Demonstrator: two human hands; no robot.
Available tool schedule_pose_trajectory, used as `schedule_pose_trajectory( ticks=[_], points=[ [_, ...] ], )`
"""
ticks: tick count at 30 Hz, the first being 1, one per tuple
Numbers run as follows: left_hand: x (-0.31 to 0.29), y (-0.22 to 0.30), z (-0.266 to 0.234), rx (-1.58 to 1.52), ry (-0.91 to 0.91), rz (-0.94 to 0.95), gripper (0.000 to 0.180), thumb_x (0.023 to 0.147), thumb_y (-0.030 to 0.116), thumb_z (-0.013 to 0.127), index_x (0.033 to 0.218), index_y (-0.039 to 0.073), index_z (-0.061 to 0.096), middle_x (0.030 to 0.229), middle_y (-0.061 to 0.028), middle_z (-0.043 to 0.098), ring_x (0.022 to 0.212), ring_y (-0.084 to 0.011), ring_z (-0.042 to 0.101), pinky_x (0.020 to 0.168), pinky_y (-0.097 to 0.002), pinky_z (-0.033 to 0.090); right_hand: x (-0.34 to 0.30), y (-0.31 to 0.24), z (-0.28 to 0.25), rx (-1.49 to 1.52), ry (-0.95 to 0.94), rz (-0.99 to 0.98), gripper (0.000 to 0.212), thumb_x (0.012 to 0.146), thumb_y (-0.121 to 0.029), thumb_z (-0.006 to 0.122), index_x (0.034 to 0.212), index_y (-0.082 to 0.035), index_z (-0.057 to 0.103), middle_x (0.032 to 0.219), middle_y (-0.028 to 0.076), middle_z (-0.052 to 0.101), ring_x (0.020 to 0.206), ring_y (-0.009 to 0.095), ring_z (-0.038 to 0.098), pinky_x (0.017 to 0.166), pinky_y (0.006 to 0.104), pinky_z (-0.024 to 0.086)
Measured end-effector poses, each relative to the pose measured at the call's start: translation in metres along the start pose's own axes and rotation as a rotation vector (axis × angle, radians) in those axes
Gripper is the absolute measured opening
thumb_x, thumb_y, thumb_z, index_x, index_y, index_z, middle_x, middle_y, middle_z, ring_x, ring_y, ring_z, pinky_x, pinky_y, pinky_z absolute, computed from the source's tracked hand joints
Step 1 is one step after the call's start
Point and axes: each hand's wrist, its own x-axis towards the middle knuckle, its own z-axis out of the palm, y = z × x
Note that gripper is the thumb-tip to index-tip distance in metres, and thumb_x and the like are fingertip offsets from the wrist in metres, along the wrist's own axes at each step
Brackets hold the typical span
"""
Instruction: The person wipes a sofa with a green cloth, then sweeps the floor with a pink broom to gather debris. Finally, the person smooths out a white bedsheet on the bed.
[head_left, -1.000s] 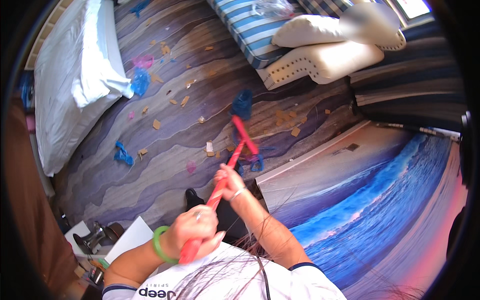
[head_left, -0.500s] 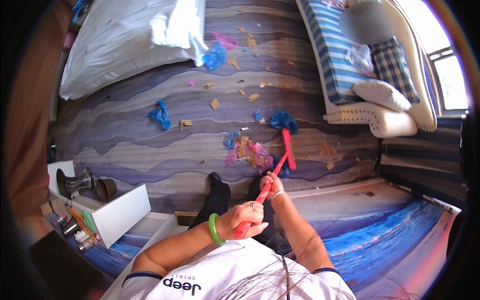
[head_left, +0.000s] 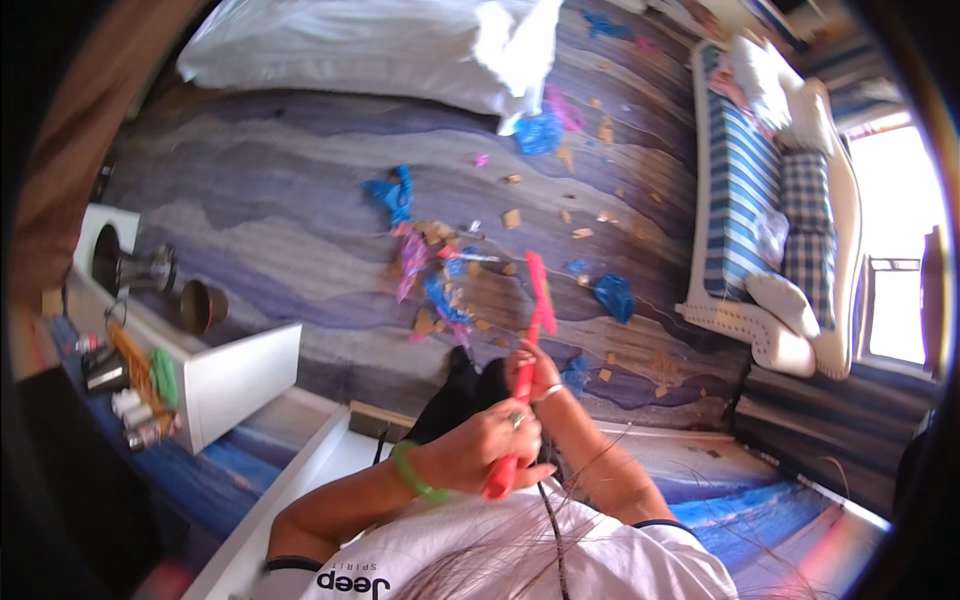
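1. The left hand [head_left: 487, 442] is clenched round the lower end of a red broom handle [head_left: 520, 395], close in front of the chest; a green bangle [head_left: 412, 475] sits on that wrist.
2. The right hand [head_left: 537, 371] grasps the same handle higher up, fingers wrapped about it, a thin bracelet at the wrist. The two hands are near each other, with a short run of handle between them.
3. The handle runs up and slightly right from the hands to a red broom head [head_left: 541, 290], which meets the purple wave-patterned carpet [head_left: 280, 230] at the right edge of a litter pile.
4. The pile [head_left: 440, 275] lies just left of the broom head: blue and pink wrappers mixed with small tan scraps.
5. Looser scraps spread up and right of the head, with a blue crumpled piece [head_left: 614, 296] just to its right and another blue piece [head_left: 392, 193] above the pile.
6. Dark feet [head_left: 465, 385] stand on the carpet just left of the hands.
7. The carpet left of the pile is open, well apart from any furniture.
8. Edges: a white bed [head_left: 340, 45] bounds the top, a striped blue sofa [head_left: 745, 200] with cushions the right, a white cabinet [head_left: 215, 370] with clutter the lower left, and a blue mat [head_left: 760, 500] the lower right.
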Motion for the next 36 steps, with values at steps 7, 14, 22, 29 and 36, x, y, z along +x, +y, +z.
schedule_pose_trajectory(
  ticks=[7,14,22,29,36],
  points=[
    [-0.072,-0.049,-0.077,-0.304,0.518,-0.385,0.025,0.077,-0.006,0.066,0.069,0.007,0.045,0.067,-0.0020,0.048,0.062,-0.0137,0.048,0.062,-0.0282,0.040,0.123,0.057,0.020,-0.025,0.208,-0.111,0.029,0.087,-0.016,0.047,0.060,-0.013,0.038,0.048,-0.003,0.040,0.044,0.011,0.043,0.044,0.0221,0.040],
    [-0.129,-0.031,-0.264,-0.116,0.561,-0.397,0.026,0.078,-0.012,0.056,0.063,0.004,0.042,0.063,-0.0052,0.048,0.056,-0.0166,0.047,0.056,-0.0307,0.038,0.255,0.192,0.123,-0.277,0.248,-0.050,0.023,0.086,-0.013,0.051,0.065,-0.010,0.043,0.054,0.002,0.044,0.057,0.019,0.049,0.058,0.0299,0.045],
    [-0.160,-0.116,-0.399,-0.108,0.417,-0.279,0.028,0.075,-0.005,0.066,0.065,0.006,0.042,0.062,-0.0052,0.045,0.055,-0.0211,0.046,0.054,-0.0325,0.036,0.385,0.192,0.175,-0.208,0.373,-0.095,0.029,0.090,-0.019,0.045,0.062,-0.016,0.038,0.048,-0.002,0.037,0.044,0.013,0.040,0.044,0.0255,0.039],
    [-0.179,-0.048,-0.558,-0.005,0.408,-0.280,0.033,0.067,-0.008,0.066,0.060,0.008,0.038,0.059,-0.0042,0.041,0.057,-0.0229,0.044,0.059,-0.0331,0.037,0.473,0.350,0.301,-0.164,0.105,0.280,0.030,0.094,-0.027,0.049,0.069,-0.012,0.039,0.055,0.000,0.041,0.051,0.014,0.044,0.052,0.0268,0.043],
    [-0.196,-0.083,-0.670,-0.105,0.417,-0.257,0.028,0.072,-0.005,0.066,0.065,0.007,0.042,0.063,-0.0047,0.047,0.057,-0.0211,0.049,0.055,-0.0324,0.039,0.512,0.355,0.375,-0.484,0.301,-0.064,0.017,0.094,-0.022,0.048,0.083,-0.009,0.043,0.060,0.002,0.045,0.057,0.016,0.048,0.059,0.0292,0.046]
  ],
)
